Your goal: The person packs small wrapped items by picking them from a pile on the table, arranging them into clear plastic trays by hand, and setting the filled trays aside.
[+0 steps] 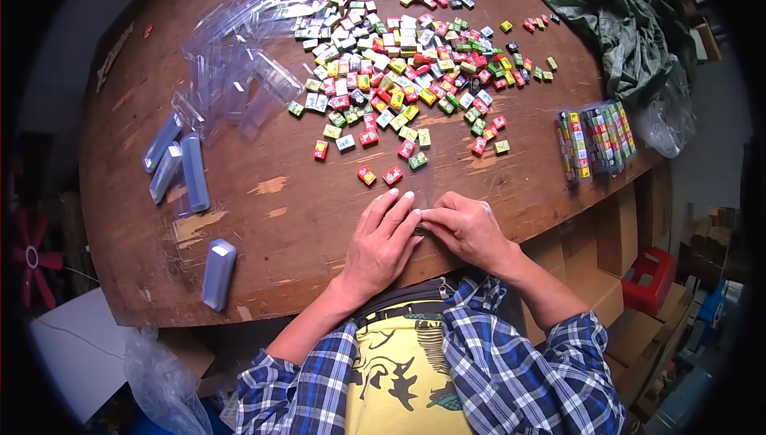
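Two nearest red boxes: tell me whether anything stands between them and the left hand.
Nothing visible does; only bare table separates the left hand from the two red boxes just beyond its fingers.

A scuffed brown wooden table (144,243) stands beside cardboard boxes (592,295).

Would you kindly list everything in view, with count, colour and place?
Wooden table: one, brown, centre.
Small printed boxes: too many to count, mixed colours, mid-table to far edge.
Plastic sleeves: uncounted heap, clear, table's left.
Plastic trays: at least four, bluish, left side.
Filled packs: several, multicoloured, table's right edge.
Tarpaulin: one, green, upper right.
Plastic bags: two, clear, right and lower left.
Fan: one, pinkish-red, far left.
Panel: one, white, lower left.
Cardboard boxes: several, brown, lower right.
Plaid shirt: one, blue-white, bottom.
Hands: two, bare, near table edge.
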The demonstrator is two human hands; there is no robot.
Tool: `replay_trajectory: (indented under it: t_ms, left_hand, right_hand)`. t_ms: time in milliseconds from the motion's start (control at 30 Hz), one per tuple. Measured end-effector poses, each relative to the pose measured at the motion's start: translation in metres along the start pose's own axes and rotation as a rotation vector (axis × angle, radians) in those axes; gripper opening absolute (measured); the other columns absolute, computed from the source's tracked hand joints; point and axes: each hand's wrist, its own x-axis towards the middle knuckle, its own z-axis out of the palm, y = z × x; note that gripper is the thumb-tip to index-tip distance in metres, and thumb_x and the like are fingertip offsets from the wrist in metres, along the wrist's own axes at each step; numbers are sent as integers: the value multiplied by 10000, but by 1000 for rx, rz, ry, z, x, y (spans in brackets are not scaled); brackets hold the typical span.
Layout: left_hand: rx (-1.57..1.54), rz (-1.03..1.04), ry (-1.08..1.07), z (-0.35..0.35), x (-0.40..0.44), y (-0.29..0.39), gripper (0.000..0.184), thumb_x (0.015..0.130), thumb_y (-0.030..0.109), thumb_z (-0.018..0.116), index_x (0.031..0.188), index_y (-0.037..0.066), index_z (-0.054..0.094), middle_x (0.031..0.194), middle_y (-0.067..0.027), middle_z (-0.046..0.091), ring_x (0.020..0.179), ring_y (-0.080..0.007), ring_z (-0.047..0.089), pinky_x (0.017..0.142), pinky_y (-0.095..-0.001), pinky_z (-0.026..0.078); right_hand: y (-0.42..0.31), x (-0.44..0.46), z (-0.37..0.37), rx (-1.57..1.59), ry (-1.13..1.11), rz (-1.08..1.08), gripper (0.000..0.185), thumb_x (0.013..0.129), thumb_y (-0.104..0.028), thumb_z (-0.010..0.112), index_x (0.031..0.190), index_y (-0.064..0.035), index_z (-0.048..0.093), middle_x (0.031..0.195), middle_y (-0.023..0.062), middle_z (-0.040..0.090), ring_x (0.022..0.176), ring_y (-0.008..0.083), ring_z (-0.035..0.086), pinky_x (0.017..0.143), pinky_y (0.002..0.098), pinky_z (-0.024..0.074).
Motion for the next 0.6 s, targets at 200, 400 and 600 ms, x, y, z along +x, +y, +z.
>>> replay_trajectory:
  t_ms: [200,400,600]
  left_hand:
    - [24,40,8,0,-8,1,431,862,158,858,1239,-12,736,1436,-189,665,1382,-413,590,1159,-549,496]
    - [-27,-23,12,-2,-12,5,450,852,153,863,1244,-16,718,1408,-186,669,1363,-411,596,1154,-549,496]
    - [-71,-72,35,0,-7,4,537,845,139,869,1326,-2,675,1398,-170,674,1359,-409,594,1142,-544,502]
  right_hand:
    - [1,0,-3,31,-53,0,155,917,-90,842,1066,-61,810,882,117,707,768,305,728,648,400,570]
    - [-12,13,-23,138,-7,64,171,911,-112,854,1066,-61,805,879,116,717,774,309,733,654,401,573]
    - [-9,7,-15,51,-112,30,224,895,-120,868,1097,-64,788,907,113,708,786,315,734,667,406,582]
